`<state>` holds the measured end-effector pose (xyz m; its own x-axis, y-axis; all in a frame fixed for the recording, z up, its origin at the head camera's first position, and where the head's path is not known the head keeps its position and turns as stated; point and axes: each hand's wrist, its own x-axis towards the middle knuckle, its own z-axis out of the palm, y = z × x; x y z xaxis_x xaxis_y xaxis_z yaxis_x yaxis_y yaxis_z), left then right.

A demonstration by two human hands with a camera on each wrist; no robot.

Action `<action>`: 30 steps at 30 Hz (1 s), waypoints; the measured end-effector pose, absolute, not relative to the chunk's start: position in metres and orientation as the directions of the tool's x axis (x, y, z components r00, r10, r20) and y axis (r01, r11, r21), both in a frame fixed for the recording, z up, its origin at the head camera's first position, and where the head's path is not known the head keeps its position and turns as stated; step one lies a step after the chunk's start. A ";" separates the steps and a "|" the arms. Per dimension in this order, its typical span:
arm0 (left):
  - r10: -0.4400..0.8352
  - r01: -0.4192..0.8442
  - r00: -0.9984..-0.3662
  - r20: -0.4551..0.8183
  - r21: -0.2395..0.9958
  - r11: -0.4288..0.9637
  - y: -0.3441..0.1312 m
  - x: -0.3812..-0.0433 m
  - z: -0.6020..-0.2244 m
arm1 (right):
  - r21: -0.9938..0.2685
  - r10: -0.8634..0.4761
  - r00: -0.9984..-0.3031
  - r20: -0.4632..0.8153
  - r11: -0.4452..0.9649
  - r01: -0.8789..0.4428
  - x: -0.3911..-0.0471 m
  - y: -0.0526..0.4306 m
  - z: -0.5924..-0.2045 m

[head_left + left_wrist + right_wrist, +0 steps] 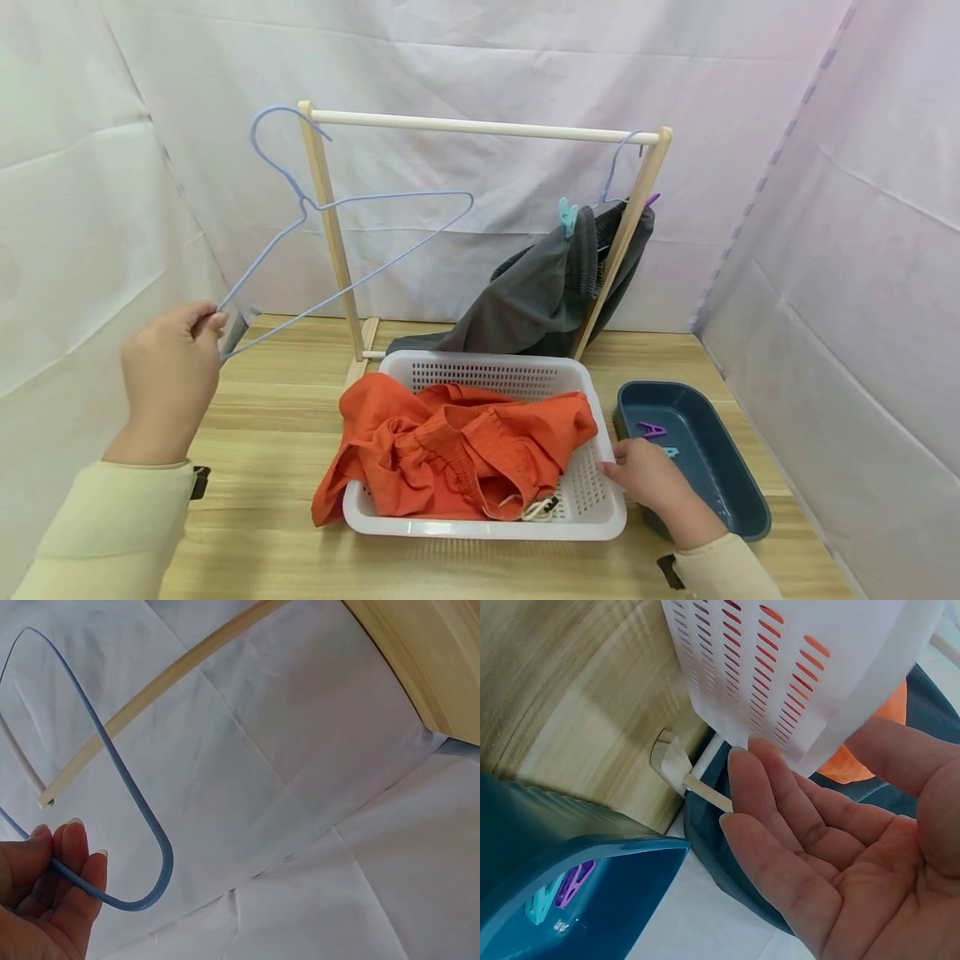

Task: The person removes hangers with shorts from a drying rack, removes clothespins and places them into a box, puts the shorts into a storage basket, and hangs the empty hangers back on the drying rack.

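Observation:
My left hand pinches one lower corner of a blue wire clothes hanger, held up at the left in front of the rack. In the left wrist view, thumb and fingers close round the hanger's wire. At the right rim of a white plastic basket is my right hand, thumb over the rim and fingers outside, as the right wrist view of the basket wall shows. Orange drawstring shorts lie crumpled in the basket, partly hanging over its left side.
A wooden rack stands behind the basket. Dark grey trousers hang at its right end from another hanger, with a teal clothespin on them. Right of the basket, a dark blue tub holds purple and teal clothespins.

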<state>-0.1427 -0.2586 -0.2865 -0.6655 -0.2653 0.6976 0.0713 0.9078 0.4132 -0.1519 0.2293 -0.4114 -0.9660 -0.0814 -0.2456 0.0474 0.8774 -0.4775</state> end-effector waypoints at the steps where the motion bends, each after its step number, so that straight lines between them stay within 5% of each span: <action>1: -0.261 0.072 -0.669 0.696 0.410 0.909 -0.258 -0.144 -0.285 | -0.481 -0.081 -0.964 -0.253 0.875 0.053 -0.152 0.229 -0.411; 30: -0.247 -0.010 -0.776 0.581 0.380 0.925 -0.259 -0.172 -0.259 | -0.460 -0.078 -0.961 -0.265 0.886 0.055 -0.153 0.229 -0.414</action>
